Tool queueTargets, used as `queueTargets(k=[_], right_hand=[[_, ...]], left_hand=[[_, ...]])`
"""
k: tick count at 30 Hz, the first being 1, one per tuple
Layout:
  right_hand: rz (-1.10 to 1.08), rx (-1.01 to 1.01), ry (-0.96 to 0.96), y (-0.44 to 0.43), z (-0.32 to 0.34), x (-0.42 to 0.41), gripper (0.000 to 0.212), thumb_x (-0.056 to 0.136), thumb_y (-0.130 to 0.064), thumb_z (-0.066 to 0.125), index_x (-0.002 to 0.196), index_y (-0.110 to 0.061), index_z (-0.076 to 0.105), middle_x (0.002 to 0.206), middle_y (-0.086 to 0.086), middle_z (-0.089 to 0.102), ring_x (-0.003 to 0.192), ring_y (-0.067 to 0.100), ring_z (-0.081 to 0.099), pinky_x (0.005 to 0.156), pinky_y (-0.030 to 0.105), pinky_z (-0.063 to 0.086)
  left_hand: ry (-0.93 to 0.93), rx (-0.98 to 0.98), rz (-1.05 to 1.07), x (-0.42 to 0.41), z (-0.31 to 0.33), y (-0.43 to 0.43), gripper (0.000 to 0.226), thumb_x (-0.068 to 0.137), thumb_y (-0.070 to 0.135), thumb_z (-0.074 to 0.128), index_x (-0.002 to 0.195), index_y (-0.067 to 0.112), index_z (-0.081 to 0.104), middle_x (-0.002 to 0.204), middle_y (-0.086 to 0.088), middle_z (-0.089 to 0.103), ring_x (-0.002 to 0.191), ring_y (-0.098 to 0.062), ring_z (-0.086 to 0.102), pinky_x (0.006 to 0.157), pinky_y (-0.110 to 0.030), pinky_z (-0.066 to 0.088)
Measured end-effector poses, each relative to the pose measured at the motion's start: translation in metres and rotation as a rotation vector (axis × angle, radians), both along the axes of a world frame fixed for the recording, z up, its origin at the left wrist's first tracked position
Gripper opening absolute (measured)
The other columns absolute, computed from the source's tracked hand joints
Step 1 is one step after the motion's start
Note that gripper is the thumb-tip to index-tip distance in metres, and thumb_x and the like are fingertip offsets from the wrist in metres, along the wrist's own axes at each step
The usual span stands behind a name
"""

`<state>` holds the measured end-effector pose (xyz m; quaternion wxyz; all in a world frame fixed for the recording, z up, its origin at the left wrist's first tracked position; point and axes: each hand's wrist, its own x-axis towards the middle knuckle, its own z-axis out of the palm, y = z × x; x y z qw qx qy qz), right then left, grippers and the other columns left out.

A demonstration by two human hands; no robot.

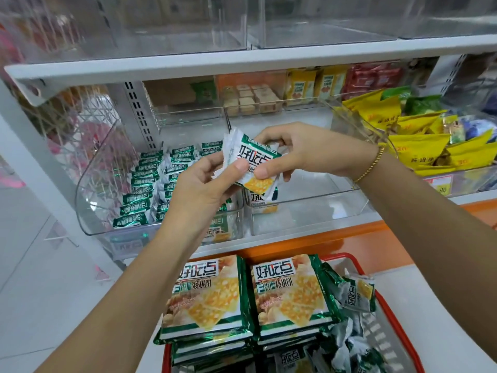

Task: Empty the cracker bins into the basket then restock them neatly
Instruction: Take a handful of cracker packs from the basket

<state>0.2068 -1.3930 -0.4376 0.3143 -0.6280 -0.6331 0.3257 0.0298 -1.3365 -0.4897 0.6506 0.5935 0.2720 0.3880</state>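
My left hand and my right hand both pinch a small bunch of green-and-white cracker packets in front of the shelf. Under them stand two clear bins. The left bin holds neat rows of the same packets standing on edge. The right bin shows one packet at its front left. Below, a red basket carries two stacks of large cracker packs and several loose small packets.
A clear bin of yellow snack bags stands to the right. Behind are boxes of other snacks. Clear bins sit on the white shelf above. An orange ledge runs under the shelf; white floor lies to the left.
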Motion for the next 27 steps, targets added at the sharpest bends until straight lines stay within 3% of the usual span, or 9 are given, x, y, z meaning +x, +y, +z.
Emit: queueTargets(k=[3, 5, 9, 13, 17, 22, 27], right_hand=[[-0.021, 0.029, -0.018, 0.009, 0.0, 0.013, 0.055, 0.06, -0.039, 0.077, 0.108, -0.016, 0.062, 0.098, -0.009, 0.067, 0.076, 0.007, 0.065, 0.059, 0.02, 0.051], [-0.099, 0.052, -0.086, 0.014, -0.001, 0.031, 0.052, 0.062, -0.034, 0.081, 0.108, -0.019, 0.06, 0.098, -0.013, 0.066, 0.082, 0.01, 0.066, 0.065, 0.02, 0.054], [-0.112, -0.048, -0.348, 0.017, -0.008, 0.061, 0.049, 0.065, -0.03, 0.085, 0.108, -0.03, 0.061, 0.091, -0.025, 0.063, 0.083, -0.008, 0.057, 0.068, 0.002, 0.039], [0.012, -0.22, -0.452, 0.027, -0.016, 0.062, 0.053, 0.069, -0.033, 0.082, 0.115, -0.034, 0.056, 0.103, -0.032, 0.05, 0.088, -0.008, 0.048, 0.07, -0.002, 0.035], [0.113, -0.351, -0.502, 0.039, -0.028, 0.058, 0.056, 0.069, -0.035, 0.082, 0.119, -0.035, 0.057, 0.123, -0.016, 0.048, 0.104, 0.004, 0.047, 0.084, 0.018, 0.038], [0.143, -0.377, -0.652, 0.047, -0.042, 0.051, 0.056, 0.072, -0.034, 0.08, 0.124, -0.031, 0.059, 0.122, -0.009, 0.05, 0.081, -0.005, 0.045, 0.07, 0.012, 0.039], [0.139, -0.333, -0.762, 0.053, -0.061, 0.042, 0.047, 0.075, -0.029, 0.08, 0.117, -0.026, 0.058, 0.113, -0.007, 0.05, 0.102, 0.013, 0.051, 0.09, 0.029, 0.043]], left_hand=[[0.159, 0.126, 0.044, 0.001, -0.003, 0.003, 0.062, 0.075, 0.051, 0.068, 0.124, 0.015, 0.06, 0.11, 0.005, 0.068, 0.1, -0.01, 0.066, 0.089, -0.026, 0.05], [0.348, 0.266, 0.113, -0.001, -0.007, 0.004, 0.051, 0.084, 0.046, 0.062, 0.128, 0.02, 0.057, 0.115, 0.011, 0.063, 0.105, -0.004, 0.06, 0.088, -0.016, 0.045], [0.6, 0.477, 0.101, -0.007, -0.021, 0.003, 0.043, 0.09, 0.029, 0.061, 0.132, 0.022, 0.054, 0.12, 0.004, 0.062, 0.107, -0.007, 0.058, 0.092, -0.023, 0.045], [0.656, 0.571, 0.033, -0.011, -0.027, 0.003, 0.04, 0.094, 0.023, 0.056, 0.134, 0.022, 0.052, 0.12, 0.001, 0.062, 0.1, -0.008, 0.062, 0.089, -0.027, 0.05], [0.66, 0.615, 0.056, -0.01, -0.027, 0.005, 0.037, 0.095, 0.019, 0.053, 0.131, 0.019, 0.056, 0.101, 0.011, 0.061, 0.105, -0.007, 0.058, 0.095, -0.023, 0.044], [0.645, 0.652, 0.069, -0.009, -0.029, 0.006, 0.036, 0.093, 0.017, 0.055, 0.129, 0.017, 0.058, 0.107, 0.005, 0.064, 0.103, -0.007, 0.059, 0.097, -0.026, 0.046], [0.645, 0.682, 0.08, -0.009, -0.029, 0.005, 0.035, 0.093, 0.017, 0.053, 0.127, 0.017, 0.059, 0.099, 0.013, 0.058, 0.101, -0.006, 0.059, 0.095, -0.026, 0.046]])
